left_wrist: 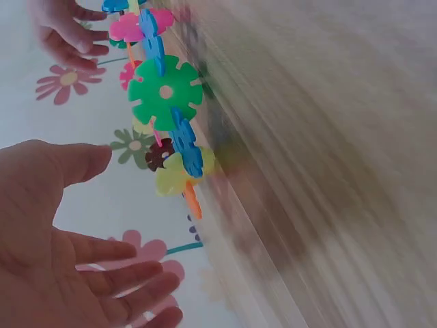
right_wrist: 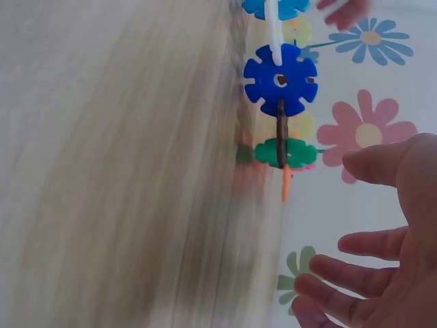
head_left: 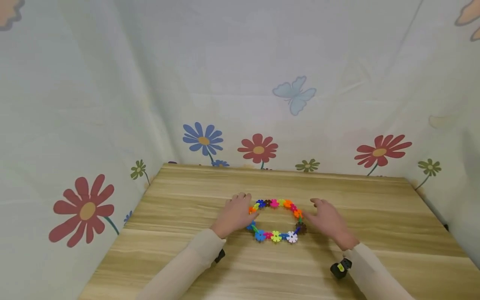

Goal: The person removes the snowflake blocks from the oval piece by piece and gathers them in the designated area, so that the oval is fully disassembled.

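A closed ring of slotted plastic snowflake discs (head_left: 276,236) in many colours lies on the wooden table, linked edge to edge. At its left side my left hand (head_left: 234,214) has its fingers extended and thumb toward the ring, overlapping some discs in the head view. Opposite, my right hand (head_left: 330,221) is spread, its thumb tip close by the orange and brown discs. A green disc (left_wrist: 150,89) stands on edge in the left wrist view, apart from the left thumb. The right wrist view shows a blue disc (right_wrist: 300,72) beyond the right thumb. Neither hand holds anything.
The wooden table (head_left: 187,187) backs onto a pale curtain (head_left: 232,83) printed with flowers and a butterfly. Curtain also hangs at both sides. A black strap device (head_left: 339,270) sits at the right wrist.
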### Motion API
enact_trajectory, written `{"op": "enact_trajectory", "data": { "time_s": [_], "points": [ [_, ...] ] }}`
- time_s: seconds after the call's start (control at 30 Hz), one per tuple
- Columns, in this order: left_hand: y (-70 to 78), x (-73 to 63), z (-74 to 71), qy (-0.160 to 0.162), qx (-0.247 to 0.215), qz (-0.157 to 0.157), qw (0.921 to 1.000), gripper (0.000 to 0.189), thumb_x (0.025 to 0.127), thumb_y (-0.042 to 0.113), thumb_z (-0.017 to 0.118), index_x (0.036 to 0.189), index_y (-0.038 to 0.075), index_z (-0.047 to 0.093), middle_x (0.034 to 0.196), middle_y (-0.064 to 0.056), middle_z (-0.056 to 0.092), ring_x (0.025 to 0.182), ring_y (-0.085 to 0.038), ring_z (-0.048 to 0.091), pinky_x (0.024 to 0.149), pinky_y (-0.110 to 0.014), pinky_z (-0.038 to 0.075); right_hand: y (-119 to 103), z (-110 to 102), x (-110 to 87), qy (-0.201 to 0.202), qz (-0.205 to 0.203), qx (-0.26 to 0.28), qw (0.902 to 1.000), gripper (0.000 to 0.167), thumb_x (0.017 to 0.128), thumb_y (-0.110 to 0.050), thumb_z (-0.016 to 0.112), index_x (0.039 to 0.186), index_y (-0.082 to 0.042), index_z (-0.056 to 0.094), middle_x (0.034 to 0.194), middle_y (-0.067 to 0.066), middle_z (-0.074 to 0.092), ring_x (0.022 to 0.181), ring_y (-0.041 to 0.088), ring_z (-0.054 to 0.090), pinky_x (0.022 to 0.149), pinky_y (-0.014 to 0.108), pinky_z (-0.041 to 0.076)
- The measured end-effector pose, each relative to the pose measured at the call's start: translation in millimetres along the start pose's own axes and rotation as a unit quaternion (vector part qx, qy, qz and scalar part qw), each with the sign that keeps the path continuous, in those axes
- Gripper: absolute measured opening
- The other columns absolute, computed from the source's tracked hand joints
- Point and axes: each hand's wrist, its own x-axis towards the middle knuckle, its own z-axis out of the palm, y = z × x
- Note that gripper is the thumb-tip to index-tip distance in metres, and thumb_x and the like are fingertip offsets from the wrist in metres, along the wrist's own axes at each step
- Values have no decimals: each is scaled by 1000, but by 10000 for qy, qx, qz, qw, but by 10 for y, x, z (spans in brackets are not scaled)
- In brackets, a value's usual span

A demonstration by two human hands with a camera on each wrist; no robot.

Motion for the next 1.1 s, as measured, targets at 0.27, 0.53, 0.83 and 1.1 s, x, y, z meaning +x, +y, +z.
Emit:
{"op": "enact_trajectory", "data": {
  "time_s": [0.27, 0.53, 0.83, 1.1],
  "points": [
    [190, 249, 5, -74, 260, 686, 9973, 59, 92, 42, 58, 136, 4, 47, 129, -13, 51, 117, -29, 49, 97, -44, 40, -28, 100, 124, -22, -131, -101, 9999, 59, 89, -33, 63, 130, 6, 48, 120, 25, 55, 106, 39, 54, 85, 53, 46],
    [289, 489, 82, -365, 789, 967, 9915, 47, 90, 43, 61, 123, 10, 56, 113, -5, 57, 102, -22, 53, 89, -37, 45, -71, 193, 234, -220, -235, -147, 9994, 57, 87, -33, 67, 128, 4, 51, 119, 21, 57, 104, 35, 57, 85, 50, 46],
    [436, 647, 169, -531, 795, 1015, 9902, 48, 91, 39, 61, 129, 11, 53, 121, -4, 56, 108, -21, 52, 96, -34, 41, -59, 294, 332, -143, -317, -233, 9991, 54, 84, -33, 69, 122, 3, 56, 112, 17, 60, 99, 30, 59, 82, 47, 48],
    [474, 735, 273, -690, 689, 866, 9915, 44, 93, 36, 60, 129, 12, 53, 117, -4, 57, 104, -21, 53, 94, -33, 42, -63, 356, 404, -364, -231, -22, 9991, 51, 84, -29, 70, 121, 3, 56, 106, 16, 61, 91, 26, 58, 82, 46, 48]
  ]
}}
